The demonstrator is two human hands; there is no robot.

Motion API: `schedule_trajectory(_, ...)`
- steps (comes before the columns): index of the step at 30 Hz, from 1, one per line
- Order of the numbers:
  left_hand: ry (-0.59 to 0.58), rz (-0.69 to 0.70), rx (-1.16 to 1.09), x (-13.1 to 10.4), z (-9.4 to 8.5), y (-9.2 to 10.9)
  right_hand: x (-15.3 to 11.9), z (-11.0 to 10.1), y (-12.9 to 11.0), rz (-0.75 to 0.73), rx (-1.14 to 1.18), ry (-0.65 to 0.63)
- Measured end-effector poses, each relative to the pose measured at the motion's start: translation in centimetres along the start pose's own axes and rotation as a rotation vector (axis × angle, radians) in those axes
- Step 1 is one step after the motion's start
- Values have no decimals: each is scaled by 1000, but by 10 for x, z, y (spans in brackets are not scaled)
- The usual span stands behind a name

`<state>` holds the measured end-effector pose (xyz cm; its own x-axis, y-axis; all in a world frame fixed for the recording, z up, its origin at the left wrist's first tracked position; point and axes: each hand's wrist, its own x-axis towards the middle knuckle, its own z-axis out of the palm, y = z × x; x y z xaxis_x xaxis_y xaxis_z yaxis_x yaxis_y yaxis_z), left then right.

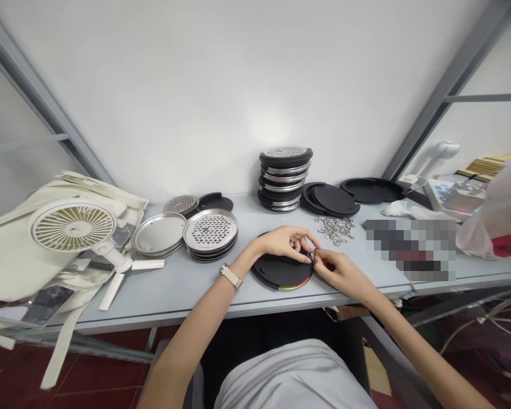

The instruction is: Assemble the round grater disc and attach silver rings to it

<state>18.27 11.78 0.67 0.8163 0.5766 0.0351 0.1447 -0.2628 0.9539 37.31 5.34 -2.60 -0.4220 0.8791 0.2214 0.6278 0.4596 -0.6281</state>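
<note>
A round black disc (281, 271) with a shiny coloured rim lies at the table's front edge. Over its upper right part is my left hand (292, 241), thumb and fingers curled toward the disc's right edge. My right hand (334, 270) pinches at that same edge, its fingertips meeting those of my left hand; whatever they hold is too small to make out. Just behind my hands lies a pile of small metal rings or hooks (335, 229). A tall stack of black-rimmed metal discs (285, 179) stands at the wall.
Left of my hands are perforated metal plates (210, 230) and plain metal lids (159, 234). A white fan (74, 225) rests by a cream bag (8, 244) at far left. Black round trays (334, 199) lie behind right; a plastic bag (505, 199) sits far right.
</note>
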Motion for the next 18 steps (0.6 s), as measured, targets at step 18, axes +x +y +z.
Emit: schedule_trajectory(18,-21,26,22,2,-1,-4,0,-2,0,-21,22,-4)
